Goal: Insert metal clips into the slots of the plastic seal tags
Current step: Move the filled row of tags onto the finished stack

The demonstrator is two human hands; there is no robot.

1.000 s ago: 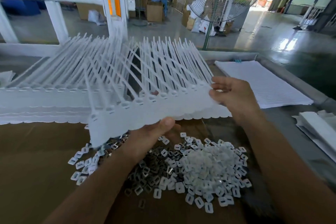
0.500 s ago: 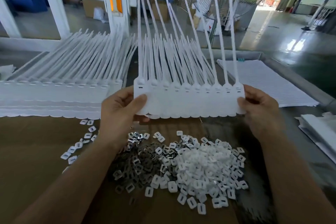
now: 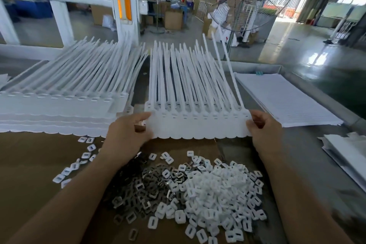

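Head view, hands [image 3: 128,134] gripping seal tags [image 3: 198,125] (both ends)

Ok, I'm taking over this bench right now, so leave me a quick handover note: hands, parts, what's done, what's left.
Left hand pinches the left end of one strip of seal tags; right hand pinches its right end.
Metal clips lie in a dark heap on the cardboard nearest you, white plastic pieces heaped at their right. More tag strips are stacked at left.
Done: one strip in hand; whether its slots hold clips is too small to tell.
Left: fit clips into the slots.
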